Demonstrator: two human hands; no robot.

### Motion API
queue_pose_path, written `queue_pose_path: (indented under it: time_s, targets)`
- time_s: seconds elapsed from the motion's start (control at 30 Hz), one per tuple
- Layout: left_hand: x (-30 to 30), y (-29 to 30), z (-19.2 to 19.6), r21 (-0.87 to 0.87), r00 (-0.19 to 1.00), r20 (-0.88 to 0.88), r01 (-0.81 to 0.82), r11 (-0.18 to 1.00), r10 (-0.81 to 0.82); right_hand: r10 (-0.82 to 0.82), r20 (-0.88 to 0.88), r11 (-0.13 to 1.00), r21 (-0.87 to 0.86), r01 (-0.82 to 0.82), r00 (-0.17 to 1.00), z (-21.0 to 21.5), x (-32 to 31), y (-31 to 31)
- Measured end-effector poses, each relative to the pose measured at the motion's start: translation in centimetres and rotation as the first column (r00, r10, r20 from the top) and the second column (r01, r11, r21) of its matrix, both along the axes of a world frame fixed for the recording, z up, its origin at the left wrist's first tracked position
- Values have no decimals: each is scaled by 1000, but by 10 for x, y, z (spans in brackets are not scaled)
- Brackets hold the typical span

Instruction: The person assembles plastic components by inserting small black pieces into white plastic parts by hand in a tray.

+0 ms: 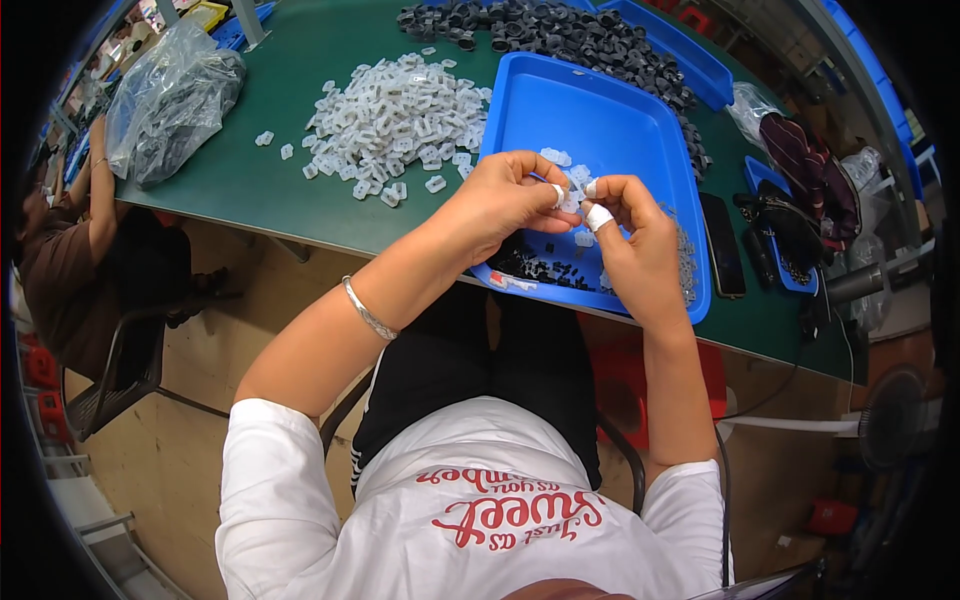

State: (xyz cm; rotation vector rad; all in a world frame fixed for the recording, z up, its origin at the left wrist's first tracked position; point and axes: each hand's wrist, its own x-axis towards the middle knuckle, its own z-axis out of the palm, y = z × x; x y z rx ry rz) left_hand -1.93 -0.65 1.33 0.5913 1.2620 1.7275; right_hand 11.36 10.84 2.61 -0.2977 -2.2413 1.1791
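My left hand (510, 200) and my right hand (640, 250) meet over a blue plastic tray (560, 95), fingertips close together. White tape wraps some fingertips on both. A small translucent white plastic part (572, 201) shows between the fingertips, pinched by my left hand. My right thumb and fingers are closed in a pinch beside it; what they grip is too small to make out. Beneath my hands, more white parts (585, 239) lie in the tray. Tiny black pieces (545, 270) are spread along its near edge, and small greyish pieces (687, 265) lie at its right side, partly hidden.
A large pile of white parts (390, 125) covers the green table (300, 35) left of the tray. Dark grey parts (600, 45) are heaped behind it. A phone (722, 245) and a dark pouch (790, 220) lie right. Far left are a plastic bag (175, 105) and a seated person (70, 235).
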Motion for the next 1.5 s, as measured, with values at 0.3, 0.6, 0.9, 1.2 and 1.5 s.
queue_pose_path:
  time_s: [0.3,0.6,0.9,1.2,1.5]
  targets:
    - [1,-2,-5,-15,989,-142,40,999,-42,15,39,995,100,-19,999,8,3,-1]
    - [5,3,-8,-16,974,-226,18,1000,-21,-38,131,946,325,-7,991,4,3,2]
    - [10,2,-9,-34,958,-285,2,999,-11,-96,189,919,395,14,977,9,4,0]
    - [10,-1,-11,-38,924,-364,113,993,-119,-83,267,905,423,-39,960,24,9,13]
    - [1,-5,-3,-20,968,-177,178,984,-178,228,117,973,-41,-225,967,14,10,34]
